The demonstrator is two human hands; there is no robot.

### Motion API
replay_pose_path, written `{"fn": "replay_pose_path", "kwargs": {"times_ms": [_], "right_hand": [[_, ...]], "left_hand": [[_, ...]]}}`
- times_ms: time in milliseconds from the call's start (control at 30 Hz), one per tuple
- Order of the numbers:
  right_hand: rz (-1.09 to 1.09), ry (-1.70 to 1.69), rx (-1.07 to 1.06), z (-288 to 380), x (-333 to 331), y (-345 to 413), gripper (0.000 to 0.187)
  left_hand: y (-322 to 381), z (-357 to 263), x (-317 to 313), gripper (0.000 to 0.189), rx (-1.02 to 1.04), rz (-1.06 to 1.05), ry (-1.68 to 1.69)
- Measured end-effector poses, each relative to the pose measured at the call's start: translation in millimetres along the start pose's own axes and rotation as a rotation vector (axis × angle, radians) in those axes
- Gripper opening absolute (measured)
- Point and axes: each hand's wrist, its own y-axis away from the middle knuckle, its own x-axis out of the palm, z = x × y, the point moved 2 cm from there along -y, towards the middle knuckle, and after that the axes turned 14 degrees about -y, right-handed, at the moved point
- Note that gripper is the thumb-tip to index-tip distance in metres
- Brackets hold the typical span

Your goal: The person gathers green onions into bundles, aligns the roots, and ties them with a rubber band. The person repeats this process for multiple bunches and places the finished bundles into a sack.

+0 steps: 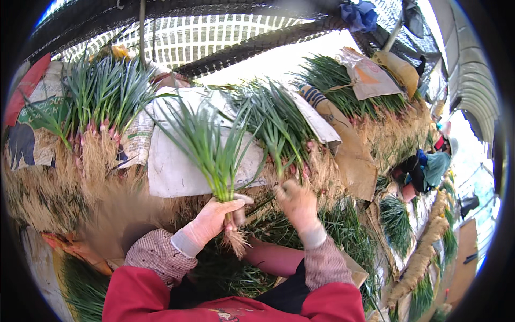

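My left hand (215,219), in a pale glove, is closed around the lower stems of a bunch of green leafy plants (221,173), with pinkish bulbs and tan roots hanging below the fist. The leaves stand up over a white woven sack (169,161). My right hand (297,203), also gloved and slightly blurred, is at the root side of a pile of similar plants (277,120); its fingers are curled close to a stem, and whether they grip it cannot be told. Another bunch (106,96) lies on printed sacks to the left.
A brown paper sack (354,161) lies over the long rooty stack at right, beside more plants (334,76). Cut leaves (342,225) litter the ground around my legs. A person (432,169) in a hat sits farther right, near plant bundles (396,221). A metal pole (142,32) stands behind.
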Motion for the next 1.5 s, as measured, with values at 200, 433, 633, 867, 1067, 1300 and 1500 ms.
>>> {"fn": "replay_pose_path", "kwargs": {"times_ms": [200, 433, 633, 867, 1067, 1300, 1500], "right_hand": [[0.317, -0.389, -0.012, 47, 17, 48, 0.034], [-0.004, -0.459, -0.049, 23, 89, 34, 0.022], [0.554, 0.132, -0.01, 2, 28, 36, 0.049], [-0.089, -0.299, -0.003, -29, 2, 13, 0.033], [0.317, -0.327, -0.351, 58, 5, 59, 0.021], [0.242, -0.237, -0.433, 45, 38, 33, 0.022], [0.251, -0.96, -0.004, 13, 62, 8, 0.032]], "left_hand": [[1, 25, -3, 0.017, -0.015, -0.13, -0.058], [15, 6, 10, 0.015, 0.004, -0.259, -0.235], [29, -23, -22, 0.018, 0.121, -0.209, -0.046], [10, -3, 12, 0.021, -0.039, -0.073, 0.051], [8, 19, 3, 0.022, -0.042, -0.087, 0.023], [5, 25, 5, 0.026, -0.11, -0.087, 0.173], [0, 31, -9, 0.024, -0.113, 0.003, 0.273]]}}
